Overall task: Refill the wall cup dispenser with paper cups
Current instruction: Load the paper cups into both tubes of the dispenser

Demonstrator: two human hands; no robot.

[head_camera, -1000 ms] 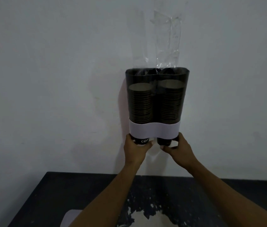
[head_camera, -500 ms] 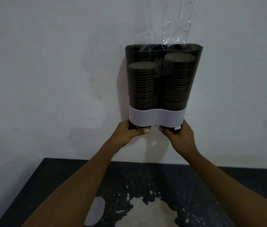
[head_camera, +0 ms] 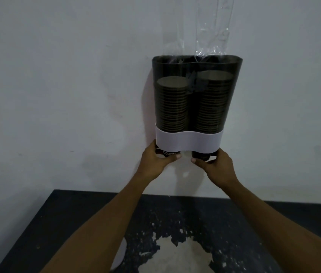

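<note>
The left hand (head_camera: 156, 162) has its fingers (head_camera: 172, 157) curled around the bottom cup (head_camera: 169, 154) that sticks out under the left column of the dispenser (head_camera: 196, 103); the thumb lies across the cup's lower edge, and part of a white printed word shows above it, the rest covered. The right hand (head_camera: 217, 166) wraps the other protruding cup (head_camera: 201, 155) the same way, thumb tip at its left side. How firmly either hand grips is hard to judge in the dim light, and the fingers behind the cups are hidden.

Above the hands runs a white wavy band (head_camera: 188, 141), which hides the lower part of both stacks. The dark see-through body above it holds two stacks of paper cups: the left stack (head_camera: 172, 107) stands a little lower than the right stack (head_camera: 213, 103). Both stop short of the open top rim. The dispenser hangs against the pale wall (head_camera: 57, 75).

A crumpled clear plastic sleeve (head_camera: 212, 32) rises from the top and is cut off by the upper frame edge.

Below, both forearms cross a dark table (head_camera: 47, 233) with a worn pale patch; a small light object (head_camera: 121, 255) beside the left forearm is half hidden and unclear.
</note>
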